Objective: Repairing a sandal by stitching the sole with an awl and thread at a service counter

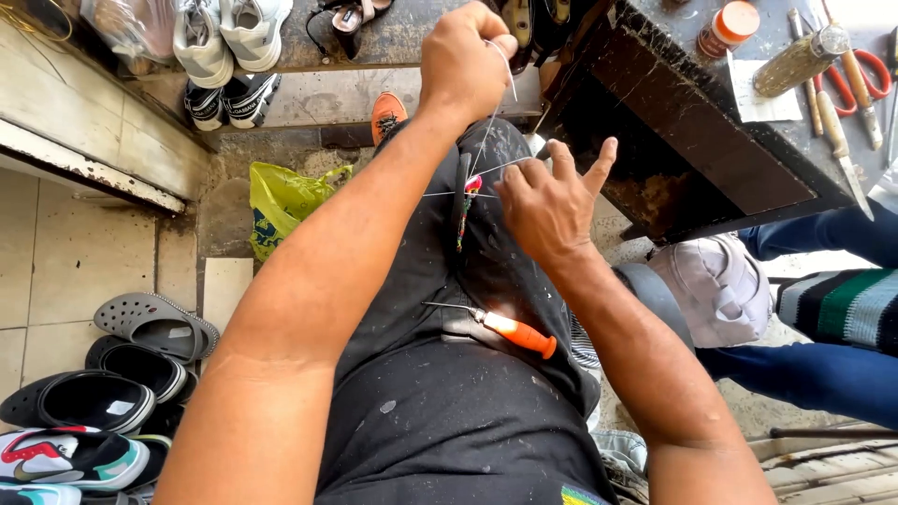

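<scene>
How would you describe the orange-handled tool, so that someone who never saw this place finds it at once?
Start at the person's dark, dusty trousers that fill the middle of the view. On the lap, between the two forearms and below the right hand, lies the awl, on its side. It has a bright orange handle and a thin metal spike pointing left; nothing else on the lap is orange.

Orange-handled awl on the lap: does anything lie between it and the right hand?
Nothing visible does. The orange-handled awl lies uncovered on the dark apron over the lap, just below the right hand, which pinches the white thread by the small colourful strap. The left hand pulls that thread upward, clear of the awl.
</scene>
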